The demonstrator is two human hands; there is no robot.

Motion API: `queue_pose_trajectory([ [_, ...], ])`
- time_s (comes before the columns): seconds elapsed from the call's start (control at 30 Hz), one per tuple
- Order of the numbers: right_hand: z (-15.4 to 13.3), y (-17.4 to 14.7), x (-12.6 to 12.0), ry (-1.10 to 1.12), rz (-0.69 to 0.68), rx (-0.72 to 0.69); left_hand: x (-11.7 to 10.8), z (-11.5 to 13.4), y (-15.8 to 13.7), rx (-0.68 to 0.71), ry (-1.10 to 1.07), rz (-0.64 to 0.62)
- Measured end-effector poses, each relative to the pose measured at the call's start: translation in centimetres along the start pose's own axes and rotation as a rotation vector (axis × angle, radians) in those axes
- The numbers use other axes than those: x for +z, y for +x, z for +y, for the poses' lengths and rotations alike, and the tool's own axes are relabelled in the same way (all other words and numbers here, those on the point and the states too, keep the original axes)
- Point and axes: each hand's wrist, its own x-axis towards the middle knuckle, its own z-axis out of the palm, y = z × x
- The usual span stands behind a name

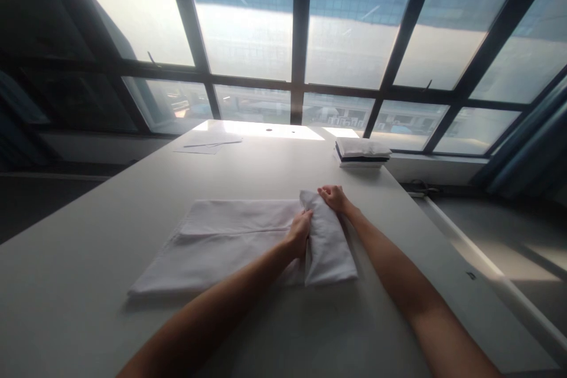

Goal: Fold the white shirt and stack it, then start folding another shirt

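A white cloth [230, 254] lies spread in a flat, layered rectangle on the white table [266, 171]. Its right end is turned over toward the left, forming a raised fold. At the left edge of that fold, my left hand [300, 230] is closed on the fabric, its fingertips partly hidden. My right hand [333, 197] grips the far right corner of the folded part with curled fingers. Whether the cloth is a garment or a plain sheet, I cannot tell.
A stack of folded cloths [362, 152], white with a dark layer, sits near the table's far right edge. Thin sheets of paper [208, 145] lie at the far left. Beyond the table stand large windows [248, 41], with a blue curtain [527, 136] to the right.
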Motion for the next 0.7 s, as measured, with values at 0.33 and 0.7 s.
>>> queue_pose_trajectory([
  [0.33, -1.5, -0.9, 0.8, -0.295, 0.012, 0.02, -1.2, 2.9, -0.7, 0.917, 1.274, 0.072],
  [0.7, -2.7, -5.3, 0.8, -0.207, 0.154, 0.054, -3.2, -0.1, 2.9, 0.749, 1.574, 0.023],
])
